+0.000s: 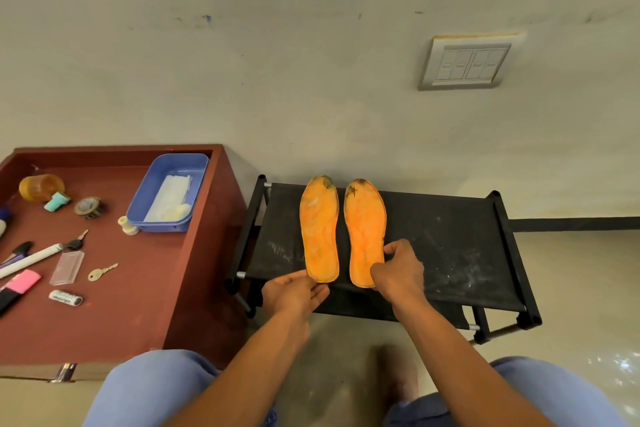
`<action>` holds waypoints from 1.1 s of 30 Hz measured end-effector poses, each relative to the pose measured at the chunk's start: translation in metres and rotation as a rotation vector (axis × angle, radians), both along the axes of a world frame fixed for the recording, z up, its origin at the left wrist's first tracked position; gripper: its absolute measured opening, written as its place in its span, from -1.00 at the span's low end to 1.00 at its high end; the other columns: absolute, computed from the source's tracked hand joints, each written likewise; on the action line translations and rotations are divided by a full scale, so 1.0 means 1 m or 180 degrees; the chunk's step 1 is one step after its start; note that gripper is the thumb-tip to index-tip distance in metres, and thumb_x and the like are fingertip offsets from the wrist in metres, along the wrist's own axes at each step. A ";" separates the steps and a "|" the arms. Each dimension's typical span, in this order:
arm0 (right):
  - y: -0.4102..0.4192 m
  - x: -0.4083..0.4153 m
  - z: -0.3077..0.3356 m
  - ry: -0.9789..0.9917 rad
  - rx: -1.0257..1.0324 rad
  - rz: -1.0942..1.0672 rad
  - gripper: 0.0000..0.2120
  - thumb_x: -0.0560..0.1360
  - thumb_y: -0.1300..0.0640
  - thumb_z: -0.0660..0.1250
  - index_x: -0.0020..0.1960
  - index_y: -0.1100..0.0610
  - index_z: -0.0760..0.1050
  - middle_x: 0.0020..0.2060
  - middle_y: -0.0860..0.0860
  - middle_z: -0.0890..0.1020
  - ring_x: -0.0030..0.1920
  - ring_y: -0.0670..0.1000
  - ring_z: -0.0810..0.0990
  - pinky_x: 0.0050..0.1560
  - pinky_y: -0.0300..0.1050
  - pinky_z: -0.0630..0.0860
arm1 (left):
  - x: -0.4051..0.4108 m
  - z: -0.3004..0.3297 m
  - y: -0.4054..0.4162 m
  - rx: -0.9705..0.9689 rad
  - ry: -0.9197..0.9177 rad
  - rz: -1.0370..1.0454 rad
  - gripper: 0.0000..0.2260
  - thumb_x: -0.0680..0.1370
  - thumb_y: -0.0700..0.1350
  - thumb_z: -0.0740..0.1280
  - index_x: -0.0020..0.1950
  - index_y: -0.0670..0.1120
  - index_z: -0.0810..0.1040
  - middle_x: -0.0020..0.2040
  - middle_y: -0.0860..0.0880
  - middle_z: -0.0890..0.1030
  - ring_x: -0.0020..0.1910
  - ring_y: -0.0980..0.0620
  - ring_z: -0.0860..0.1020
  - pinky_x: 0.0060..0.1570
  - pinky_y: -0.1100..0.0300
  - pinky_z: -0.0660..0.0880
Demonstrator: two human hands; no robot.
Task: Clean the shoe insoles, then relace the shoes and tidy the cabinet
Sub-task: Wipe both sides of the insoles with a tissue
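Black shoe rack (pixel 450 246) carries both orange insoles (pixel 320 229) side by side, heel ends nearest each grip. Left hand (pixel 294 291) pinches one heel, right hand (pixel 398 267) the other. Risk: floppy foam slipping off the fabric shelf's front edge if tugged.

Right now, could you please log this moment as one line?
stage: insoles laid out | left hand: pinches left insole heel | right hand: grips right insole | surface: black shelf
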State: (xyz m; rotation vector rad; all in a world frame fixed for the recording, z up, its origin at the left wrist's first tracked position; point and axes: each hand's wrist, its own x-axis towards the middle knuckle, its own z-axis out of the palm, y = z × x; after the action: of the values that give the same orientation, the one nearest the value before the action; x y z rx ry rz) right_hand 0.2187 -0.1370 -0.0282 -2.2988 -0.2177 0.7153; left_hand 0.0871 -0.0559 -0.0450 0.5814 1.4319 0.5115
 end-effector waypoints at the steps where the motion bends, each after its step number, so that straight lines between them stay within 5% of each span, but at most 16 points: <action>1: -0.001 0.000 0.000 -0.0003 -0.0043 0.0045 -0.67 0.47 0.29 0.42 0.14 0.05 0.40 -0.02 0.04 0.52 0.04 0.13 0.61 0.03 0.15 0.68 | -0.001 -0.001 -0.001 -0.0006 0.0008 -0.0015 -0.90 0.52 -0.39 0.48 0.02 -0.33 0.65 -0.14 -0.28 0.72 -0.17 -0.18 0.73 -0.23 0.10 0.67; 8: -0.006 0.000 0.004 -0.0254 -0.0324 0.0400 -0.63 0.50 0.25 0.44 0.24 0.10 0.40 0.08 0.06 0.55 0.12 0.11 0.60 -0.07 -0.07 0.53 | -0.003 -0.006 -0.005 -0.0040 0.0105 0.0000 -0.93 0.54 -0.34 0.48 -0.01 -0.30 0.63 -0.13 -0.31 0.69 -0.15 -0.22 0.72 -0.12 -0.03 0.69; 15: -0.009 -0.001 0.010 -0.0479 -0.0854 0.0890 -0.60 0.48 0.19 0.45 0.25 0.08 0.39 0.12 0.12 0.58 0.12 0.16 0.61 0.05 0.06 0.63 | -0.008 -0.013 0.002 -0.0159 0.0128 0.0056 -0.81 0.61 -0.19 0.44 0.06 -0.32 0.56 -0.05 -0.35 0.66 -0.11 -0.27 0.69 -0.30 0.01 0.63; 20: -0.011 -0.002 0.011 -0.0772 -0.0989 0.1098 -0.67 0.53 0.16 0.41 0.25 0.11 0.42 0.13 0.14 0.60 0.11 0.17 0.62 -0.02 0.00 0.58 | -0.007 -0.019 0.004 -0.0167 0.0166 0.0179 -0.83 0.62 -0.19 0.43 -0.05 -0.27 0.53 -0.03 -0.37 0.64 -0.04 -0.31 0.69 -0.16 -0.05 0.63; 27: -0.008 -0.003 0.009 -0.0886 -0.1071 0.1329 -0.71 0.59 0.14 0.37 0.28 0.12 0.45 0.16 0.13 0.60 0.13 0.13 0.62 0.07 -0.02 0.59 | -0.002 -0.020 0.005 -0.0127 0.0002 0.0294 -0.88 0.66 -0.28 0.33 0.12 -0.34 0.50 -0.16 -0.31 0.61 -0.22 -0.20 0.65 -0.03 -0.06 0.61; 33: -0.011 -0.006 0.011 -0.0889 -0.1129 0.1388 -0.66 0.56 0.19 0.40 0.31 0.13 0.45 0.16 0.14 0.59 0.15 0.14 0.62 0.06 -0.01 0.60 | -0.008 -0.019 -0.001 -0.0095 -0.0036 0.0320 -0.81 0.66 -0.30 0.33 0.24 -0.35 0.48 0.01 -0.38 0.64 -0.21 -0.22 0.66 -0.10 -0.05 0.60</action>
State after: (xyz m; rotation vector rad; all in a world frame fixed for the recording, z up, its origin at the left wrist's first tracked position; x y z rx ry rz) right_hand 0.2122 -0.1480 -0.0176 -2.7247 -0.7967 0.6805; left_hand 0.0794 -0.0570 -0.0636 0.4838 1.4608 0.5711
